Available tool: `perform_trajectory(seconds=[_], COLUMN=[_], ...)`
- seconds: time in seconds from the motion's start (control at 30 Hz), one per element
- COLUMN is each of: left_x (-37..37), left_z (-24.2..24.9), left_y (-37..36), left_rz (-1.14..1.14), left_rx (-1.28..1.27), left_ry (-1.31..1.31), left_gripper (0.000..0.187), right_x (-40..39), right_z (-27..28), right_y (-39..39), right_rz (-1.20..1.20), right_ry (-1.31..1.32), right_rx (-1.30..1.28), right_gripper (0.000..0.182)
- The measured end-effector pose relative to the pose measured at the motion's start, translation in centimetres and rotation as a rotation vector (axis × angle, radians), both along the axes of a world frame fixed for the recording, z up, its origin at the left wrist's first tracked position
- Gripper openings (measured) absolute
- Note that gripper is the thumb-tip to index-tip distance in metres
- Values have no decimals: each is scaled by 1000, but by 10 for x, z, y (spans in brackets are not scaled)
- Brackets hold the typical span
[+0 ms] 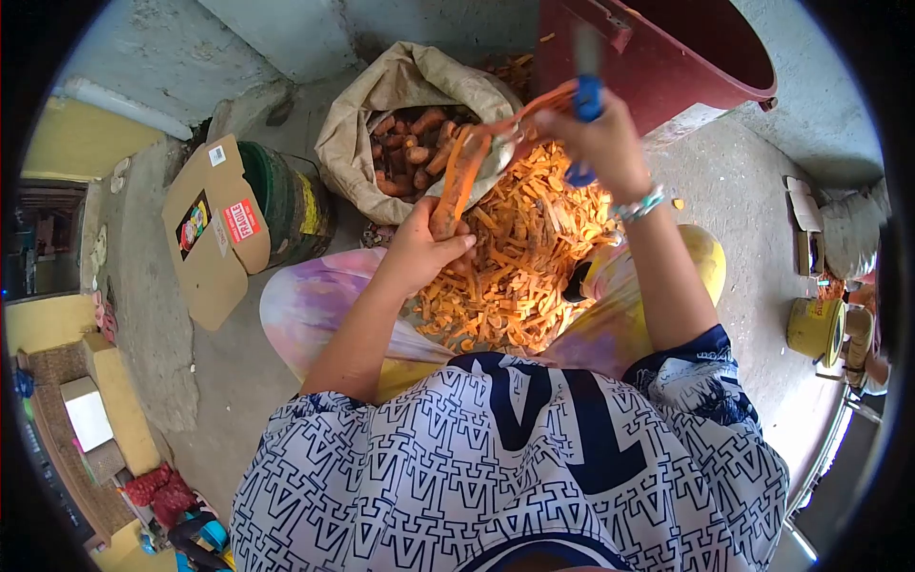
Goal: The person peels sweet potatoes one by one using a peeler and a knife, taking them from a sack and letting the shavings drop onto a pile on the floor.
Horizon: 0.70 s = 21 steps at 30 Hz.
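My left hand (431,246) is closed around the lower end of a long orange carrot (461,181), which is tilted upward with dark skin still on part of it. My right hand (602,151) grips a blue-handled knife (588,99); its grey blade points up and is smeared by motion. A thin orange strip stretches between the carrot's top and the right hand. Under both hands lies a large heap of orange peelings (519,257), between my legs. Just beyond the left hand, an open sack (348,124) holds several unpeeled, soil-marked carrots (419,143).
A large dark red tub (658,71) stands behind the right hand. To the left are a green bucket (305,214) and a flattened cardboard box (205,234). A yellow bucket (815,329) sits at far right. Walls close off the back.
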<state>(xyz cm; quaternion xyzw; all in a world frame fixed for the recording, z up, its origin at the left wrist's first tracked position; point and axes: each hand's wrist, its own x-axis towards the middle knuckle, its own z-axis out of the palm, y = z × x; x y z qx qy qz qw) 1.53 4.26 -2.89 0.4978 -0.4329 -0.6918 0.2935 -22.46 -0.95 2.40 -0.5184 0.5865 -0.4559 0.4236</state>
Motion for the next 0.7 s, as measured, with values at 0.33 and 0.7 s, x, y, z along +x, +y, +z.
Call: perform_trajectory(seconds=[0.33,0.7], left_x=[6,5], left_z=[-7,4], left_y=[3,3], left_rz=[-155,-48], left_rx=[-411,-674], left_ry=[-320,-520], left_gripper=[43,36], right_x=[-80,-69], right_z=[-76,-33], right_y=[-62,-28], right_rz=[-277,-309], right_ry=[-118,167], right_rx=[-23,0], right_gripper=[22,21])
